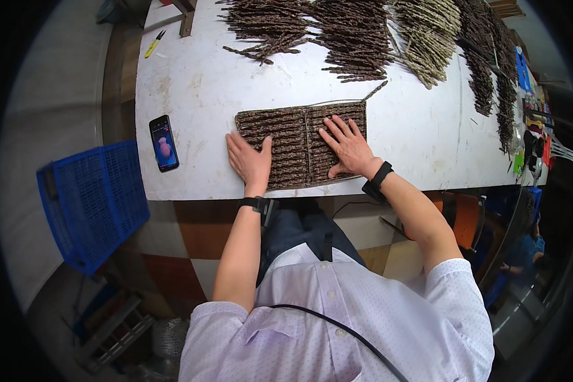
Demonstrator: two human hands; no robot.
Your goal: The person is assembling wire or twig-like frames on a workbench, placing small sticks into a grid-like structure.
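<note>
In front of me on the white table lies a rectangular panel (286,156) made of rows of dark brown braided strands set in a thin frame, with a bar down its middle. My left hand (249,160) rests at the panel's left edge, thumb apart from the fingers, and its fingertips are slightly blurred. On the right half of the panel, my right hand (350,149) lies flat with its fingers spread. One loose braided strand (376,90) sticks out past the far right corner, beside a thin wire along the far edge.
Bundles of dark braided strands (350,38) and a paler bundle (426,38) lie along the table's far side. A phone (164,144) with a lit screen and a yellow cutter knife (154,44) are at left. A blue plastic crate (95,197) stands beside the table (197,172).
</note>
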